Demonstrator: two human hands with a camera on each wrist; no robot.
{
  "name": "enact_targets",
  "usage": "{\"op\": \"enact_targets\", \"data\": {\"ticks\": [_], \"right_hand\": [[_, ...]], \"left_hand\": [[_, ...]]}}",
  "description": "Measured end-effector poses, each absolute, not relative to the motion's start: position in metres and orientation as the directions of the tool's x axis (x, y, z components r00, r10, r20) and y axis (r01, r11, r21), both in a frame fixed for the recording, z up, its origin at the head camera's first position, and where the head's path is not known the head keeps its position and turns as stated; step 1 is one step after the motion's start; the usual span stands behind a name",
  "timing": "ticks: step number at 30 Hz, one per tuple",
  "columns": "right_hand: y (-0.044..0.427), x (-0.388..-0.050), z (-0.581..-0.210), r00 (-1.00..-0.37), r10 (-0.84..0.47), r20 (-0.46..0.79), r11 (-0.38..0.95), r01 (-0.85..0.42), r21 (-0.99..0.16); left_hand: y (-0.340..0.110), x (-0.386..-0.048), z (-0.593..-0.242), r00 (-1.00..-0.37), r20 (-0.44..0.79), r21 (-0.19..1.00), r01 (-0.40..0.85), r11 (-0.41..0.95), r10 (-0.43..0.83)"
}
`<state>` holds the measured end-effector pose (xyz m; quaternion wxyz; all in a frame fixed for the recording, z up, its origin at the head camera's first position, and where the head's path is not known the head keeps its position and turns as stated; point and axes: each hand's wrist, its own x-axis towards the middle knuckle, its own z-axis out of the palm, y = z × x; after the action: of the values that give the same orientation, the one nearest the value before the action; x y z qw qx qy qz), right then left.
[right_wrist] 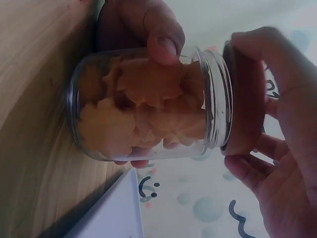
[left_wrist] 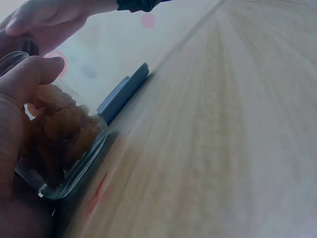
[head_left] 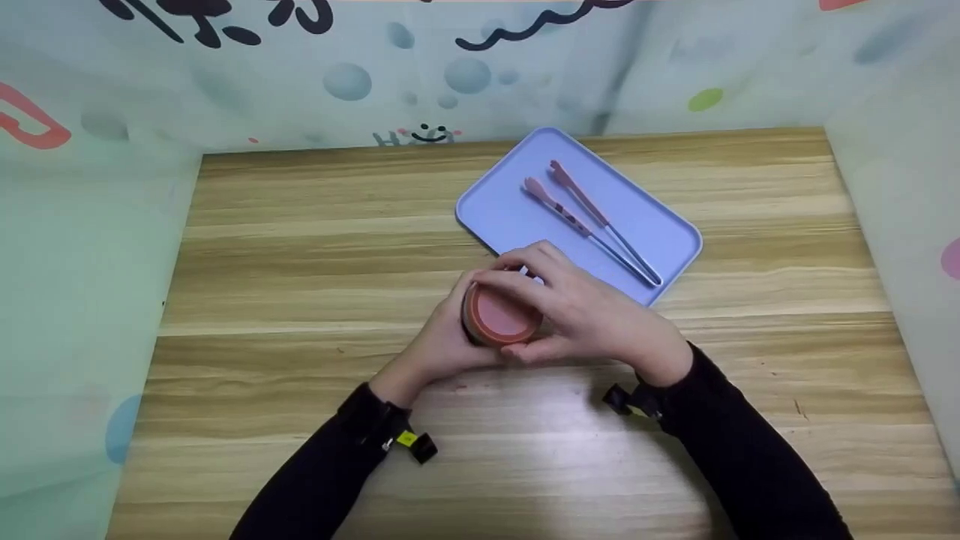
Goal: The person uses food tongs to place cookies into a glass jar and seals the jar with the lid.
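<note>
A clear glass jar [right_wrist: 190, 148] holds several orange-brown scalloped pieces [right_wrist: 106, 126] that look like biscuits. My left hand [head_left: 442, 337] grips the jar's body, its thumb lying along the glass in the right wrist view. At the jar's mouth is a reddish-brown lid [head_left: 506, 311]. The fingers and thumb of my right hand [head_left: 589, 311] curl round the lid's edge. Screw threads show on the glass neck beside the lid in the right wrist view. Whether the lid still catches on the threads I cannot tell.
Behind the hands, a lavender tray [head_left: 487, 206] lies at an angle on the wood-grain table [head_left: 300, 285]. On it rest tongs [head_left: 561, 210] with pink handles and metal arms, spread apart. A printed pale curtain [head_left: 285, 90] stands along the table's back and sides.
</note>
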<state>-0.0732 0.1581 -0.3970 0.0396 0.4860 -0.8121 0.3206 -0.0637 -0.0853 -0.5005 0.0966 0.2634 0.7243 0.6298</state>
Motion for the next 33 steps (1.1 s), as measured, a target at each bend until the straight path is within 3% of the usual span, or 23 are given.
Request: {"op": "enact_targets", "data": {"ticks": [10, 26, 33], "right_hand": [[0.1556, -0.0717, -0.3989, -0.545, -0.769, 0.334, 0.344, -0.793, -0.502], [0.1539, -0.0675, -0.3966, -0.466, -0.832, 0.302, 0.285, -0.824, -0.490], [0.1517, -0.0634, -0.3963, -0.535, -0.785, 0.312, 0.343, -0.795, -0.501]], "left_hand": [[-0.0870, -0.0624, -0.4990, -0.849, 0.168, 0.968, 0.239, 0.081, 0.501], [-0.0864, -0.0611, -0.5007, -0.778, 0.158, 0.978, 0.210, 0.015, 0.607], [-0.0866, -0.0619, -0.5013, -0.769, 0.153, 0.981, 0.196, 0.001, 0.621]]}}
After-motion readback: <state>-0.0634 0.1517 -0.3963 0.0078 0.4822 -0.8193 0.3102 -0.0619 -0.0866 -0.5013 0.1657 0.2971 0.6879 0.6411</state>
